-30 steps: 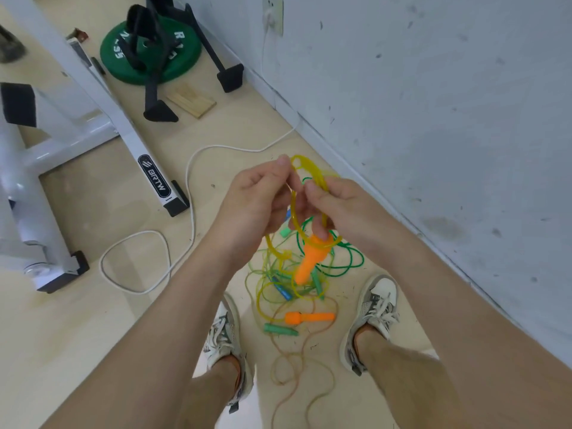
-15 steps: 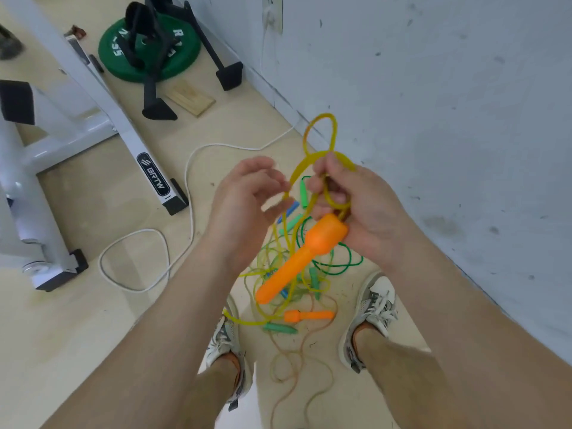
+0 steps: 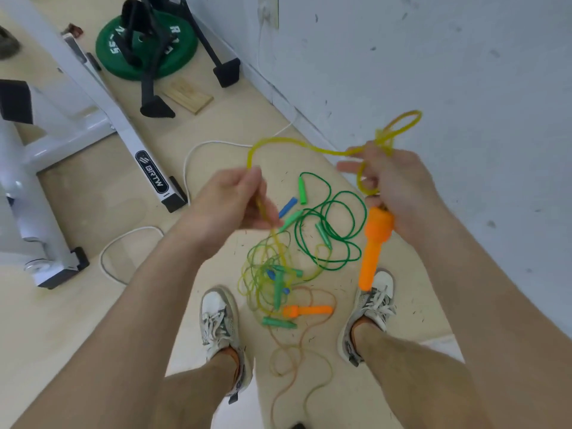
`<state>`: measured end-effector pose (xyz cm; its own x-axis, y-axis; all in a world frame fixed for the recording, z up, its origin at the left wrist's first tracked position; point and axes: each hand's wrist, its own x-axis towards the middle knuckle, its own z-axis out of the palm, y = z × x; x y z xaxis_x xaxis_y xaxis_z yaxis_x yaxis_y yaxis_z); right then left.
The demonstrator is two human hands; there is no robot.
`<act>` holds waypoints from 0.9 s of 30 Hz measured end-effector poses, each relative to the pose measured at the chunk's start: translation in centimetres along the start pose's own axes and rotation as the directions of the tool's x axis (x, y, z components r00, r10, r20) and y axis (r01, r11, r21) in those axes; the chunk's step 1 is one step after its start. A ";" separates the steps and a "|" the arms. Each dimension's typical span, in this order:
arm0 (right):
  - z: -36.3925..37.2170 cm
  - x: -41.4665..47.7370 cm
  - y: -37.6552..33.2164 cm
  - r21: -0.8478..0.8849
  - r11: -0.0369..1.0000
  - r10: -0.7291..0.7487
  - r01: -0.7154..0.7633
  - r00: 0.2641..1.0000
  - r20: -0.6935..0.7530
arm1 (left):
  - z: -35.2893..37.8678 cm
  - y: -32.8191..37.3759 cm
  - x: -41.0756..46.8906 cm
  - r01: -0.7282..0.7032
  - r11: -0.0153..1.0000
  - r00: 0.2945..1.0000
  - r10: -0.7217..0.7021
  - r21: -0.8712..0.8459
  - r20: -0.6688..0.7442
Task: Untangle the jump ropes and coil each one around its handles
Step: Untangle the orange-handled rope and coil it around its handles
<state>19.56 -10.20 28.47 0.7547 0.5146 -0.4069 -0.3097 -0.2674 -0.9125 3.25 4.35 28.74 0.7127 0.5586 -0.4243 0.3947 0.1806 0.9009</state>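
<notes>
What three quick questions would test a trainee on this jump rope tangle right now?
1. True or false: the right hand grips an orange handle that points down.
2. The yellow rope runs from the right hand across to: A) the left hand; B) the green weight plate; C) the wall socket.
3. Fill in: a second orange handle lies on the floor between the person's two ____.

Key: 1 true; 2 A; 3 shoes.
</notes>
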 end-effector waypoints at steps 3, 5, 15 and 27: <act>2.8 -2.0 0.8 -0.159 0.987 0.085 -0.026 0.922 0.378 | 0.9 2.3 0.3 -0.006 0.802 1.000 0.001 -0.597 -0.009; 3.9 -3.1 1.6 -0.272 0.962 0.170 0.002 0.776 0.607 | 0.2 3.2 0.8 0.000 0.570 1.000 0.012 -0.822 0.009; 3.4 -3.4 2.3 -0.007 0.995 0.072 -0.098 0.677 0.732 | -2.9 2.3 1.9 -0.186 0.921 0.897 0.018 -0.341 -0.442; 2.2 -1.3 -0.1 0.749 0.444 -0.041 -0.492 0.824 0.566 | 2.7 -0.6 -0.7 -0.206 0.763 0.977 0.122 0.613 0.177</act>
<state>17.35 -8.99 28.98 0.3073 0.8956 -0.3217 -0.9419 0.2380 -0.2372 4.06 1.66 28.31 0.8468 0.4246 -0.3204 0.5094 -0.4736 0.7185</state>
